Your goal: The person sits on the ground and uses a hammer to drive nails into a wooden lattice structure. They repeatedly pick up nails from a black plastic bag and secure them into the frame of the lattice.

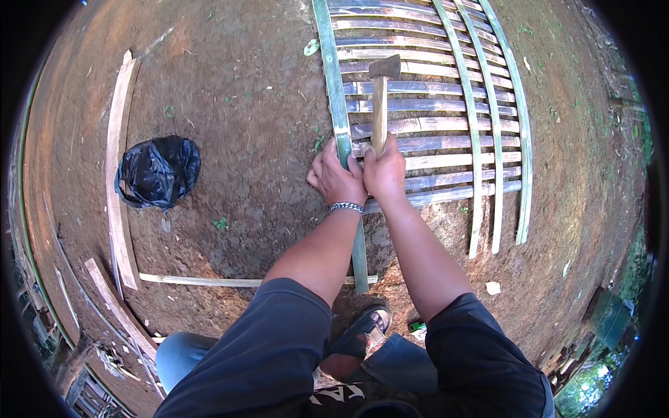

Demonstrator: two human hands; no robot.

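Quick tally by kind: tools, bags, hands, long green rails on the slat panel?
Hammer, held in the right hand: 1
Black plastic bag: 1
Hands, counting the left hand on the leftmost rail: 2
Long green bamboo rails running across the slats: 4
Total: 8

head-worn fisheye, looking steeply down, close over bare dirt ground (237, 125), edges curved

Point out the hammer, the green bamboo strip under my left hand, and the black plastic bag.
hammer (380, 104): head view, on its wooden handle.
green bamboo strip (335, 83): head view, on its upper length.
black plastic bag (158, 171): head view, on its middle.
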